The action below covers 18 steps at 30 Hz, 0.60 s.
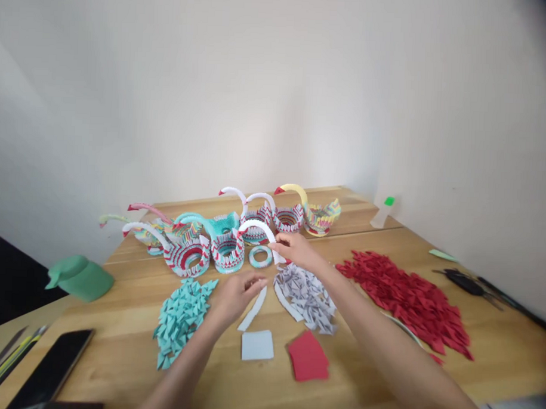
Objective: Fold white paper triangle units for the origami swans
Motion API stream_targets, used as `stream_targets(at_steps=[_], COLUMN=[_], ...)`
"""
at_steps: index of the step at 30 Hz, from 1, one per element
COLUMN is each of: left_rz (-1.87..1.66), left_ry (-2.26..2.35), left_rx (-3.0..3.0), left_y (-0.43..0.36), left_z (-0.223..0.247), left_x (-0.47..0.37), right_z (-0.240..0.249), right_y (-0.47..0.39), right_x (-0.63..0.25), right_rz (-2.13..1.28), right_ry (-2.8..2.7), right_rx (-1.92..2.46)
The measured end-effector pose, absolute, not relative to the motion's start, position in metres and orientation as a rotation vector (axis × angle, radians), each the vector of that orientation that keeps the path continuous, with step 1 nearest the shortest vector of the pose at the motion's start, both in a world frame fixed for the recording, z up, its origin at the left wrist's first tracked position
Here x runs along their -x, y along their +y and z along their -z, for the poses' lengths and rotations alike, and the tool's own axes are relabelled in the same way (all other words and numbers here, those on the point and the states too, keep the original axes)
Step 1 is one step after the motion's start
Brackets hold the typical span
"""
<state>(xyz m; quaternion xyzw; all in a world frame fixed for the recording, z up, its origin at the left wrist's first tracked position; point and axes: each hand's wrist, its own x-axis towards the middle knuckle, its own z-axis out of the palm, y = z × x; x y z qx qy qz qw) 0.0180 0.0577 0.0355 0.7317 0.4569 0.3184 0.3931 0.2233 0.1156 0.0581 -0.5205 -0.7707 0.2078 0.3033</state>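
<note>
My right hand (pixel 298 251) is closed on the lower end of a curved white paper swan neck (pixel 261 226) with a red beak. It stands over a small teal-and-white folded-paper ring (pixel 260 257). My left hand (pixel 240 294) is lower, its fingers pinched together; what they hold, if anything, I cannot make out. Just below those fingertips lies a white folded-paper strip (pixel 252 314). Another white strip (pixel 288 303) lies along the edge of a pile of pale grey paper triangles (pixel 312 295). Left of my left hand is a pile of teal paper triangles (pixel 184 315).
Several folded-paper swans (pixel 188 258) stand at the back. Red triangles (pixel 404 298) are heaped at the right. White paper (pixel 257 345) and red paper (pixel 309 356) lie in front. A green container (pixel 84 279), a phone (pixel 50 370), a bottle (pixel 382 213) and dark scissors (pixel 465 283) surround them.
</note>
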Motion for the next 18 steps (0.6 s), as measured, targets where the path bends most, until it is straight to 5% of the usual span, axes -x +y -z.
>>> stream_targets(at_steps=[9,18], left_rz=[-0.970,-1.041], left_ry=[1.021,1.262], left_rx=[-1.566,-1.555], left_y=[0.041,0.036], left_z=[-0.042,-0.017], left_x=[-0.042,-0.017], right_z=[-0.083,-0.057], right_y=[0.043,0.015], right_x=[-0.209,-0.259], right_rz=[-0.867,-0.362], right_ry=[-1.937,-2.092], right_rx=[1.069,1.496])
